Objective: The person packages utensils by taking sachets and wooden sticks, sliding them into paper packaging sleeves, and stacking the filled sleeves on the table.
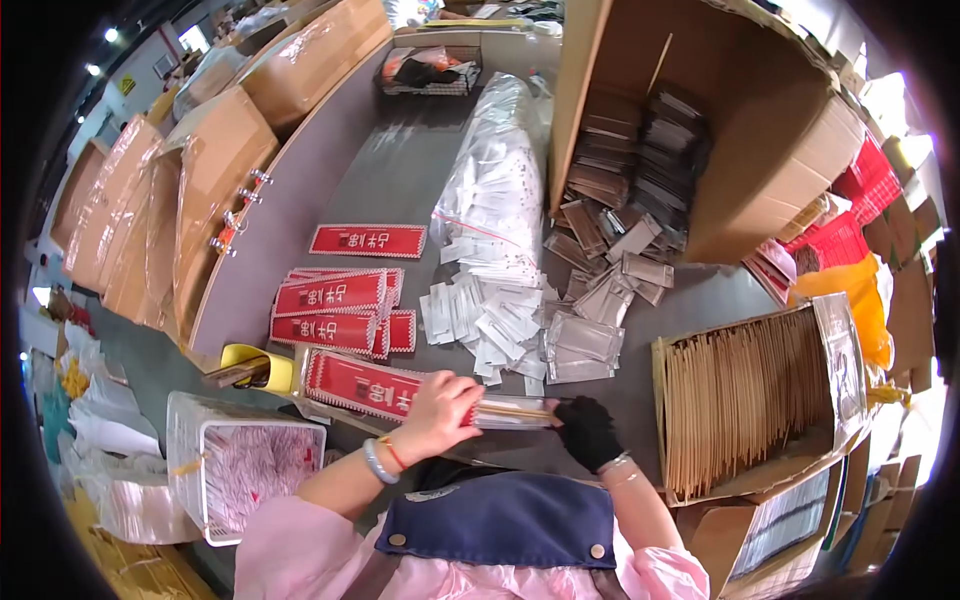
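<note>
My left hand point(440, 408), bare with a bracelet and a red cord at the wrist, is closed over the right end of a red printed paper sleeve point(350, 383) at the table's front edge. From under its fingers, a clear packet with thin wooden sticks point(510, 412) runs to the right. My right hand point(588, 432), in a black fingerless glove, pinches the far end of that packet. Beyond my hands lie small white packets point(490, 320) in a loose heap and clear-wrapped flat packets point(585, 345). More red sleeves point(330, 295) are stacked at the left.
A box of wooden sticks point(750, 400) stands at right. Behind it, a large open carton point(770, 150) holds dark packets. A bulging plastic bag point(495, 160) lies mid-table. A white bin point(265, 430) is at lower left, near a yellow container point(262, 368). A wire basket point(428, 85) sits far back.
</note>
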The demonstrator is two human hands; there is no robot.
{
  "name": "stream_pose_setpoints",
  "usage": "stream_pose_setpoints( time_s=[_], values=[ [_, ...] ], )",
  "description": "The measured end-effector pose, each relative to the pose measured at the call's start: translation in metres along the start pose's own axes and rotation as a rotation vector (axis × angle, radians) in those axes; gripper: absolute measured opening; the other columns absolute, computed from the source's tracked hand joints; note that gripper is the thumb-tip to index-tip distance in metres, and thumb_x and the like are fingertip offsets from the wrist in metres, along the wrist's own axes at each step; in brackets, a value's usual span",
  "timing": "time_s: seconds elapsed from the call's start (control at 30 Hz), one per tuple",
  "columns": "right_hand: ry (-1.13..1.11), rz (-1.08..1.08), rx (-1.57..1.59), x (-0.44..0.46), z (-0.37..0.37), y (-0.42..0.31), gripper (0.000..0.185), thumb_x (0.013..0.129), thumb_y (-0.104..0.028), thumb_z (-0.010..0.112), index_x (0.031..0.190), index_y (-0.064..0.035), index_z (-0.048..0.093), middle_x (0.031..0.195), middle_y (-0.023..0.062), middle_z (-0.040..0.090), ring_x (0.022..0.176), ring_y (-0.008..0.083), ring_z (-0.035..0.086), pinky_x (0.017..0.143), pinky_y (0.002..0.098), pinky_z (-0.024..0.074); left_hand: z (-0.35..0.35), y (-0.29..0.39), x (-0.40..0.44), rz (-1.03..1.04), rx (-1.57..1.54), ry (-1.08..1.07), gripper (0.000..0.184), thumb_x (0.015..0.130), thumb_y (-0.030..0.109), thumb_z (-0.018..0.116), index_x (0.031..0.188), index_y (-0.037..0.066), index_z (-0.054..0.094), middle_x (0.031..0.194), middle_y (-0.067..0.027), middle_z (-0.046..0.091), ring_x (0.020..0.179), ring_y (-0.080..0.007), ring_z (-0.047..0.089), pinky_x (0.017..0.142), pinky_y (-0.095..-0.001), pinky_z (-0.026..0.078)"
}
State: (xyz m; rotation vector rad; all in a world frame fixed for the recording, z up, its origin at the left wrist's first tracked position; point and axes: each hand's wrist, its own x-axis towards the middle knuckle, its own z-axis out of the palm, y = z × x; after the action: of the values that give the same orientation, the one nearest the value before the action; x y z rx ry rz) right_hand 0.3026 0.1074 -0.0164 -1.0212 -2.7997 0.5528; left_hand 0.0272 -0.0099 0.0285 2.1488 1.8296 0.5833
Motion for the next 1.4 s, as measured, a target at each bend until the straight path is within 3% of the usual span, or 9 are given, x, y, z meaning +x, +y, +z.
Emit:
stream_pose_setpoints(
  time_s=[0.07,0.23,0.37,0.53,0.73,0.8,0.87,1.0,1.4],
  values=[
    [0.216,-0.221,0.384,0.021,0.002,-0.012,0.024,0.085,-0.023,0.068,0.105,-0.0104,0.07,0.088,0.0149,0.065,0.08,0.0331,0.063,0.074,0.0446,0.0501,0.006,0.011,0.012,0.007,-0.007,-0.013,0.073,0.06,0.031,0.087,0.123,0.004,0.061,0.118,-0.0084,0.059,0.11,-0.0309,0.05,0.098,-0.0449,0.038],
    [0.218,0.274,0.353,0.005,-0.001,0.0,0.01,0.083,-0.015,0.069,0.089,-0.0071,0.071,0.088,0.0142,0.067,0.083,0.0318,0.064,0.075,0.0411,0.0517,0.005,0.016,0.018,0.029,0.085,-0.065,0.073,0.062,0.027,0.086,0.125,0.003,0.058,0.117,-0.0084,0.059,0.107,-0.0288,0.052,0.096,-0.0439,0.04],
    [0.179,0.167,1.104,0.025,0.027,-0.06,0.034,0.078,-0.018,0.076,0.106,-0.0055,0.062,0.096,0.0146,0.062,0.089,0.0316,0.064,0.078,0.0401,0.0531,0.015,0.017,0.029,0.045,0.038,-0.089,0.064,0.07,0.027,0.079,0.125,0.001,0.058,0.117,-0.009,0.058,0.106,-0.0281,0.052,0.093,-0.0428,0.043],
    [0.289,-0.057,0.077,0.03,-0.03,-0.043,0.064,0.064,-0.04,0.084,0.115,-0.0123,0.057,0.108,0.0092,0.059,0.101,0.0299,0.059,0.088,0.0432,0.0435,0.009,0.016,0.036,0.188,0.176,-0.23,0.035,0.071,0.018,0.071,0.105,0.018,0.066,0.107,-0.0077,0.054,0.098,-0.0286,0.052,0.082,-0.0425,0.044],
    [0.174,0.08,-0.029,0.018,-0.046,-0.021,0.058,0.06,-0.04,0.084,0.107,-0.0137,0.061,0.098,0.0079,0.06,0.102,0.0305,0.055,0.088,0.0478,0.0391,-0.059,-0.032,0.048,0.224,0.165,-0.193,0.009,0.069,0.013,0.064,0.078,0.012,0.063,0.099,-0.0083,0.055,0.096,-0.027,0.053,0.074,-0.0431,0.045],
    [0.246,0.131,0.053,0.012,-0.051,-0.021,0.062,0.059,-0.041,0.083,0.108,-0.0111,0.058,0.099,0.0073,0.06,0.095,0.0301,0.056,0.089,0.048,0.0379,-0.083,-0.057,0.043,0.087,0.406,0.004,0.01,0.072,0.01,0.066,0.082,0.009,0.066,0.11,-0.0114,0.056,0.108,-0.0319,0.051,0.086,-0.0494,0.043],
    [0.233,0.096,-0.008,0.011,-0.059,-0.03,0.062,0.059,-0.041,0.083,0.108,-0.0111,0.058,0.099,0.0075,0.06,0.095,0.0299,0.056,0.088,0.0474,0.0381,-0.075,-0.067,0.029,-0.084,0.571,0.167,0.024,0.072,0.017,0.072,0.093,0.006,0.066,0.119,-0.0151,0.054,0.111,-0.0344,0.049,0.091,-0.052,0.041],
    [0.223,0.055,0.03,0.006,-0.055,-0.043,0.064,0.06,-0.041,0.082,0.11,-0.0102,0.058,0.101,0.0078,0.06,0.097,0.0291,0.056,0.091,0.0477,0.0359,-0.01,-0.009,-0.005,-0.345,0.149,0.143,0.085,0.06,0.045,0.086,0.127,0.002,0.056,0.133,-0.0181,0.048,0.127,-0.0403,0.039,0.107,-0.0598,0.028],
    [0.01,-0.089,0.099,0.029,-0.026,-0.068,0.063,0.064,-0.045,0.082,0.111,-0.0094,0.059,0.103,0.0104,0.059,0.1,0.0306,0.055,0.088,0.0465,0.0365,0.019,-0.021,-0.017,-0.409,0.01,0.222,0.098,0.058,0.047,0.088,0.135,0.002,0.049,0.134,-0.0188,0.05,0.13,-0.0401,0.039,0.108,-0.0632,0.023]
  ],
)
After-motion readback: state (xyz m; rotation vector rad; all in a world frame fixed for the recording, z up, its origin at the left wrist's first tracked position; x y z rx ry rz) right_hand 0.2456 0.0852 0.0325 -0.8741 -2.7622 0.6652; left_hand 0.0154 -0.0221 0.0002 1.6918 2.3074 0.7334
